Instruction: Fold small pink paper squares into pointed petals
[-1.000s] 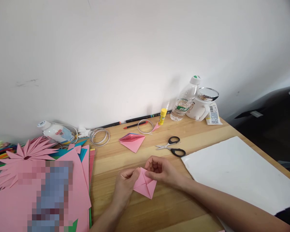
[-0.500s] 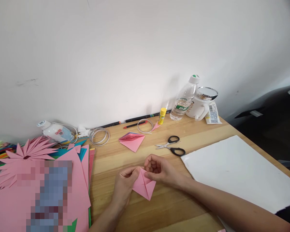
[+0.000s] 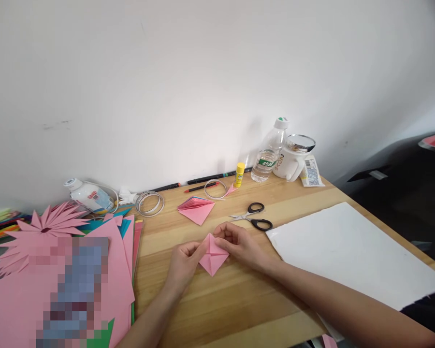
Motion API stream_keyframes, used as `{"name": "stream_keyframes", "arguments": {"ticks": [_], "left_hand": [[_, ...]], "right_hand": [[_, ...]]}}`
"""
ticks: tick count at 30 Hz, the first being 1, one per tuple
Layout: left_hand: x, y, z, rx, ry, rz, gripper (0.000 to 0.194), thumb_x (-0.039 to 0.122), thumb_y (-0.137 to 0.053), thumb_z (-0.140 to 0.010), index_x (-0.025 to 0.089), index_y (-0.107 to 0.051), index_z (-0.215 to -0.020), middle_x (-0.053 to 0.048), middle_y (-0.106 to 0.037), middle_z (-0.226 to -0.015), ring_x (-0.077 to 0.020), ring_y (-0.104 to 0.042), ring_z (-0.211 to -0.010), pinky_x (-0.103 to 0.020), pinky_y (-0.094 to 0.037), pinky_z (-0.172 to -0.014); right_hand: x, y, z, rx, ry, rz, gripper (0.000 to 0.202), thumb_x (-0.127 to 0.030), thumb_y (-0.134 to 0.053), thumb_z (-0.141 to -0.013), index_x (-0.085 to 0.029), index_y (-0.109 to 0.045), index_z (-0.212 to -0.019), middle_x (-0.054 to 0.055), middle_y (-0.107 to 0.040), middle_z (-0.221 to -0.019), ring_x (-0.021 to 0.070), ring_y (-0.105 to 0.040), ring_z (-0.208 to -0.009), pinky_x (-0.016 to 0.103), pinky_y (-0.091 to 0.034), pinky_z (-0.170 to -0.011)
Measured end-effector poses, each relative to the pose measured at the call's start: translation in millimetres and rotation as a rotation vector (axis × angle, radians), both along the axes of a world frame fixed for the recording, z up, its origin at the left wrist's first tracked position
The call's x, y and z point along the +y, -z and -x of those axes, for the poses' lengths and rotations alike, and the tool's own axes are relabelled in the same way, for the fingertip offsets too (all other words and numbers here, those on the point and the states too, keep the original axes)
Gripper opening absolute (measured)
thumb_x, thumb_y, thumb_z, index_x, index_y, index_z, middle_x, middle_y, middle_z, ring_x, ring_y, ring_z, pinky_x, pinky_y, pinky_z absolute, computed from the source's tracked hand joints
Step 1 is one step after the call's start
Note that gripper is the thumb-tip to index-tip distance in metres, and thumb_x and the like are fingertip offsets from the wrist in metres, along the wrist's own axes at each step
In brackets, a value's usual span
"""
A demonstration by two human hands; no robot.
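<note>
Over the worktop (image 3: 188, 309), the folded pink paper square (image 3: 213, 263), pinched at its upper sides by the left hand (image 3: 183, 262) and right hand (image 3: 242, 245), has turned straighter, its lower corner now nearly beneath the upper.

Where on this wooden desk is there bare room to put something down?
Bare wood lies between your left forearm and right forearm, below the folded pink paper square, and between the large white sheet and the white handled mug. The sheet looks mostly free. It is crowded along the white wall and on the pink paper pile at left.
</note>
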State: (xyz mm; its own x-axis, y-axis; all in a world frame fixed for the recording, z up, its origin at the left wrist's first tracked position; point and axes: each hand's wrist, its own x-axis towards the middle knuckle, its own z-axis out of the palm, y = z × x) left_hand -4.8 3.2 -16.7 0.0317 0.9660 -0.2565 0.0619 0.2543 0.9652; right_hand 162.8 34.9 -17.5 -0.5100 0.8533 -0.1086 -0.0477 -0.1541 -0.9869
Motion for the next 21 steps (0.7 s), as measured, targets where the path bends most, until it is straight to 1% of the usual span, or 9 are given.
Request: {"name": "stream_keyframes", "arguments": {"ticks": [2,4,7,10,12,15,17,19,21], "left_hand": [[0.6,2.3,1.3,-0.004,-0.032,-0.006,0.036,0.045,-0.065,-0.067,0.011,-0.064,-0.057,0.000,-0.058,-0.055,-0.0098,-0.046,-0.052,-0.019,-0.035,-0.049],[1.3,2.3,1.5,-0.083,-0.061,0.012,0.036,0.046,-0.066,-0.065,0.011,-0.065,-0.060,-0.001,-0.060,-0.056,-0.0104,-0.048,-0.051,-0.020,-0.038,-0.048],[1.6,-1.9,0.5,-0.224,-0.046,0.046,0.036,0.045,-0.069,-0.062,0.010,-0.068,-0.070,-0.006,-0.066,-0.066,-0.0150,-0.056,-0.059,-0.025,-0.046,-0.054],[1.2,-6.1,-0.1,-0.257,0.004,0.050,0.037,0.041,-0.073,-0.059,0.010,-0.070,-0.078,-0.009,-0.069,-0.072,-0.0180,-0.061,-0.066,-0.030,-0.050,-0.062],[0.9,-6.9,0.3,-0.247,0.014,0.047,0.037,0.041,-0.072,-0.060,0.010,-0.070,-0.080,-0.009,-0.069,-0.074,-0.0189,-0.062,-0.068,-0.031,-0.051,-0.064],[0.7,-6.6,1.4,-0.255,0.042,0.064,0.037,0.040,-0.072,-0.062,0.011,-0.069,-0.085,-0.010,-0.070,-0.080,-0.0202,-0.063,-0.072,-0.032,-0.052,-0.065],[1.0,-6.7,2.0,-0.276,0.066,0.094,0.038,0.039,-0.071,-0.063,0.010,-0.068,-0.087,-0.010,-0.070,-0.082,-0.0209,-0.064,-0.074,-0.031,-0.052,-0.065],[1.6,-7.3,2.4,-0.305,0.074,0.120,0.037,0.041,-0.069,-0.066,0.009,-0.068,-0.083,-0.012,-0.070,-0.081,-0.0222,-0.065,-0.076,-0.032,-0.053,-0.066],[2.2,-8.1,2.3,-0.345,0.066,0.134,0.036,0.042,-0.068,-0.067,0.008,-0.068,-0.080,-0.013,-0.070,-0.079,-0.0237,-0.065,-0.078,-0.034,-0.052,-0.069]], "right_hand": [[-0.5,-0.8,-1.1,0.029,-0.103,0.040,0.037,-0.045,-0.065,-0.068,-0.019,-0.050,-0.090,0.000,-0.054,-0.074,0.0109,-0.052,-0.064,0.021,-0.044,-0.050],[-0.2,0.3,-1.7,0.061,-0.141,0.040,0.041,-0.042,-0.069,-0.065,-0.019,-0.048,-0.092,0.000,-0.056,-0.076,0.0120,-0.054,-0.067,0.022,-0.046,-0.053],[2.0,5.4,-1.5,0.066,-0.051,-0.008,0.039,-0.040,-0.070,-0.064,-0.020,-0.045,-0.086,-0.002,-0.056,-0.073,0.0115,-0.055,-0.063,0.023,-0.046,-0.054],[4.6,10.3,-0.6,0.068,0.021,-0.027,0.040,-0.038,-0.071,-0.062,-0.024,-0.040,-0.084,-0.004,-0.054,-0.072,0.0119,-0.056,-0.060,0.024,-0.046,-0.054],[5.5,11.7,-0.3,0.050,0.019,-0.055,0.035,-0.037,-0.069,-0.065,-0.024,-0.042,-0.082,-0.005,-0.052,-0.068,0.0111,-0.054,-0.058,0.023,-0.044,-0.054],[5.6,11.3,-0.9,-0.035,-0.036,-0.135,0.019,-0.036,-0.059,-0.073,-0.020,-0.050,-0.074,-0.004,-0.048,-0.062,0.0086,-0.048,-0.054,0.021,-0.039,-0.053],[5.3,10.4,-1.8,-0.084,-0.038,-0.207,0.015,-0.033,-0.054,-0.077,-0.018,-0.055,-0.074,-0.003,-0.049,-0.064,0.0082,-0.046,-0.056,0.020,-0.037,-0.054],[5.2,10.4,-2.7,-0.107,-0.026,-0.274,0.012,-0.030,-0.056,-0.076,-0.018,-0.058,-0.077,-0.001,-0.053,-0.071,0.0085,-0.047,-0.060,0.020,-0.038,-0.055],[5.3,11.9,-3.2,-0.103,-0.037,-0.288,0.015,-0.029,-0.063,-0.070,-0.018,-0.058,-0.079,0.000,-0.054,-0.080,0.0092,-0.049,-0.064,0.020,-0.040,-0.057]]}}
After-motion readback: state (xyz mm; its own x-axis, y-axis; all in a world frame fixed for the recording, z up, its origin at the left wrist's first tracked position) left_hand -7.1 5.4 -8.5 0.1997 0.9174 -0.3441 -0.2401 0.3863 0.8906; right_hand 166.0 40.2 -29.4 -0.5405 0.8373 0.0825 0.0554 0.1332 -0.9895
